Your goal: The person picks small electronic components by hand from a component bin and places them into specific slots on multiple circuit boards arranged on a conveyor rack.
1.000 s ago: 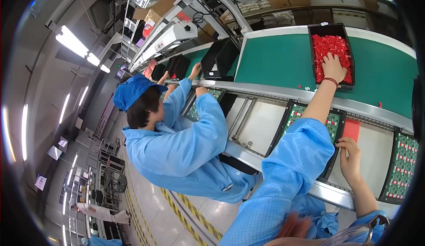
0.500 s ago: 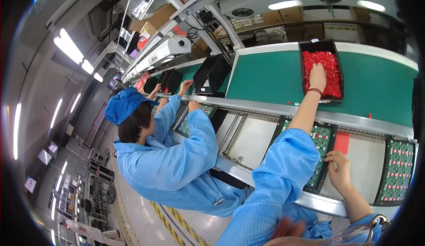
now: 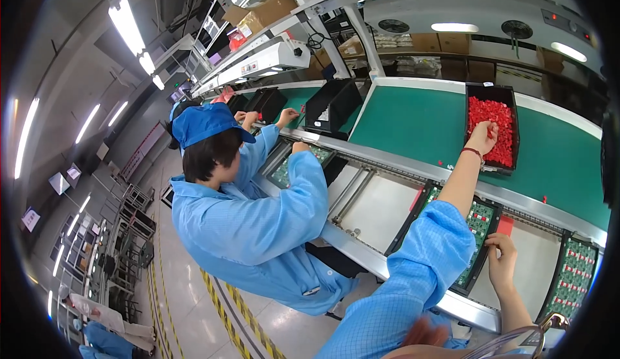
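My left hand (image 3: 483,137) is over a black bin (image 3: 470,91) of small red parts (image 3: 493,110), its fingers drawn together at the heap. They seem closed on red parts, though the hand hides most of them. Below my sleeve lies a black-framed tray of green circuit boards (image 3: 478,220), partly covered by my left arm. Beside this tray's right edge is my right hand (image 3: 502,253), fingers curled and bunched by the frame. Whatever those fingertips hold, if anything, is too small to tell.
Another board tray (image 3: 571,275) stands at the far right of the conveyor rail (image 3: 349,239). A red sheet (image 3: 506,223) lies by my right hand. To the left a co-worker in a blue cap (image 3: 213,126) works beside black bins (image 3: 332,107). Loose red parts dot the green surface (image 3: 403,120).
My left hand has drawn back from deep in the red parts, its fingers now gathered. My right hand's fingers have curled in more beside the tray. The whole view has shifted.
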`<move>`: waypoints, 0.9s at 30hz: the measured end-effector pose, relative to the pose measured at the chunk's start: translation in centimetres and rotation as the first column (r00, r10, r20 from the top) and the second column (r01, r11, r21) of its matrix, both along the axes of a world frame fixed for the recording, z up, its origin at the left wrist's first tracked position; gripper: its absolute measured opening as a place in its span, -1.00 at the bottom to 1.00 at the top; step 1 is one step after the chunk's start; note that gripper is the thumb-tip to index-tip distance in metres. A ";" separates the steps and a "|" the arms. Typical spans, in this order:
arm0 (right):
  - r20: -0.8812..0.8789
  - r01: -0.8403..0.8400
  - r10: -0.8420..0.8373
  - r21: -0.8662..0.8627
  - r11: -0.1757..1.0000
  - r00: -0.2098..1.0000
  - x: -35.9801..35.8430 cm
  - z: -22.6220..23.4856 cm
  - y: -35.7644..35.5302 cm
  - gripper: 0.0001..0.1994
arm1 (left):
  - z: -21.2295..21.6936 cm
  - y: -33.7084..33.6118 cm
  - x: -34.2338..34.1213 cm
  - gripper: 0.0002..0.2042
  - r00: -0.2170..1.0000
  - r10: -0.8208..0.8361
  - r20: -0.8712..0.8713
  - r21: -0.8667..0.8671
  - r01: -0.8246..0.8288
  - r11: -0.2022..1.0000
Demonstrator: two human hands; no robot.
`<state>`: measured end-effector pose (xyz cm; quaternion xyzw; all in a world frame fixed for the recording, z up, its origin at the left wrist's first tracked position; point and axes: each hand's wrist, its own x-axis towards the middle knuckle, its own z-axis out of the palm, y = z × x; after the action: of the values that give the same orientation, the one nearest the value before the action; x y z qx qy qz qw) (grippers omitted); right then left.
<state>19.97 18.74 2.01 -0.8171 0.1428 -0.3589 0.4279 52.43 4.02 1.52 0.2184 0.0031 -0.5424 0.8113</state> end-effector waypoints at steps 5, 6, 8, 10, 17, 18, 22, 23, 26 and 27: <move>-0.068 0.066 -0.052 0.228 0.971 0.996 0.3 -0.9 -1.0 -0.89 | 2.8 2.5 -1.1 -0.85 0.954 -0.218 0.207 0.157 0.187 0.970; -0.068 0.060 -0.044 0.256 0.965 0.997 0.3 -0.9 -1.1 -0.87 | 3.3 3.5 -1.3 -0.84 0.948 -0.244 0.202 0.168 0.212 0.963; -0.051 0.041 -0.026 0.324 0.945 0.998 0.4 -0.8 -1.2 -0.83 | 4.0 6.5 -2.3 -0.78 0.920 -0.319 0.228 0.141 0.293 0.946; -0.054 0.042 -0.025 0.349 0.936 0.998 0.3 -0.8 -1.4 -0.83 | 4.5 10.2 -3.8 -0.74 0.914 -0.377 0.149 0.204 0.345 0.916; -0.104 0.082 -0.053 0.293 0.953 0.993 0.3 -0.7 -1.1 -0.95 | 0.4 22.3 -3.3 -0.81 0.965 -0.242 0.099 0.156 0.225 0.962; -0.109 0.085 -0.065 0.190 0.978 0.992 0.2 -1.1 -1.4 -0.95 | 0.0 23.2 -2.9 -0.84 0.976 -0.201 0.084 0.141 0.188 0.972; -0.141 0.109 -0.096 0.089 0.990 0.985 0.2 -1.0 -1.8 -0.95 | 0.2 24.2 -2.4 -0.91 0.995 -0.055 0.078 0.157 0.042 0.987; -0.154 0.137 -0.127 0.058 0.989 0.980 0.1 -1.3 -2.0 -0.95 | 0.1 24.6 -2.7 -0.91 0.990 -0.085 0.115 0.089 0.075 0.993; -0.163 0.129 -0.120 0.045 0.991 0.979 -0.2 -1.9 -2.8 -0.95 | -0.2 24.3 -4.4 -0.93 0.965 -0.103 0.241 0.057 0.092 0.994; -0.157 0.142 -0.139 0.003 0.990 0.978 -0.4 -2.1 -2.8 -0.95 | 0.0 24.3 -5.0 -0.93 0.953 -0.102 0.284 0.067 0.086 0.994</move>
<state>19.55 15.95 -0.12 -0.8275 0.2358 -0.3221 0.3949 47.44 28.36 1.55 0.3164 -0.1105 -0.5426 0.7703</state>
